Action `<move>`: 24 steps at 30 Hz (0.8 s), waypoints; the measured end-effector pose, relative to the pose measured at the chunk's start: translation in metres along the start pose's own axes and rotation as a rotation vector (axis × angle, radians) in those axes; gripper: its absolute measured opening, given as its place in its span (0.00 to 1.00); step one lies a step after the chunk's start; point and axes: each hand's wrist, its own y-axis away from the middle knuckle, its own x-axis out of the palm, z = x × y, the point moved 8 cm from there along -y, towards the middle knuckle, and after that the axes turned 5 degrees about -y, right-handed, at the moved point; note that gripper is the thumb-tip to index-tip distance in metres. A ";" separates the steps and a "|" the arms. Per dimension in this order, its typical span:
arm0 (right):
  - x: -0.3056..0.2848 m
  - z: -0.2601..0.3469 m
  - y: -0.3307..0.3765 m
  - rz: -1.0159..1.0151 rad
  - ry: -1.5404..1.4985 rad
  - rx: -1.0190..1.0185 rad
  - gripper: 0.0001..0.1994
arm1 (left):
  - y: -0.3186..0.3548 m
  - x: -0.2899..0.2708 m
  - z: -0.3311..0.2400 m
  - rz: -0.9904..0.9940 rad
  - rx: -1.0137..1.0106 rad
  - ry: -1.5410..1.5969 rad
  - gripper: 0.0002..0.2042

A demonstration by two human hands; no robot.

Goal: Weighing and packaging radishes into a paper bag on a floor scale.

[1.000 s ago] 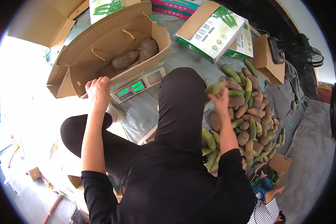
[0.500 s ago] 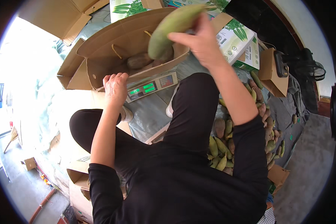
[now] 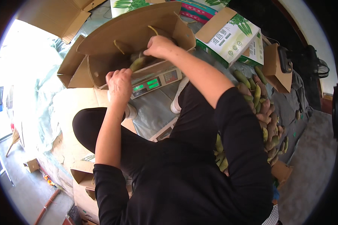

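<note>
Both hands busy: right hand (image 3: 159, 45) fingers clamped on green mango (image 3: 138, 63) inside cardboard box (image 3: 101, 48); left hand (image 3: 119, 83) on box edge (fingers curled, grip unclear).

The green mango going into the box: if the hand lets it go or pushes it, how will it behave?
The mango looks long and rounded, so it would probably roll or slide against the other fruit in the box. Its skin seems smooth, perhaps slippery. The right hand covers most of one, so it is likely fairly heavy and stiff.

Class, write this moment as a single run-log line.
right hand: grip shut on green mango, inside cardboard box | left hand: on box front edge | box on scale | mango pile at right
</note>
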 end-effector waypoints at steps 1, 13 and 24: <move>-0.016 0.000 0.005 -0.019 -0.017 -0.098 0.22 | 0.000 0.000 0.001 -0.018 -0.002 0.004 0.10; -0.125 -0.192 0.173 -0.369 -0.670 0.055 0.16 | 0.000 0.008 0.002 0.035 0.008 -0.091 0.10; 0.071 -0.490 0.332 -0.377 -0.044 0.748 0.25 | 0.000 0.012 0.000 0.041 0.034 -0.103 0.09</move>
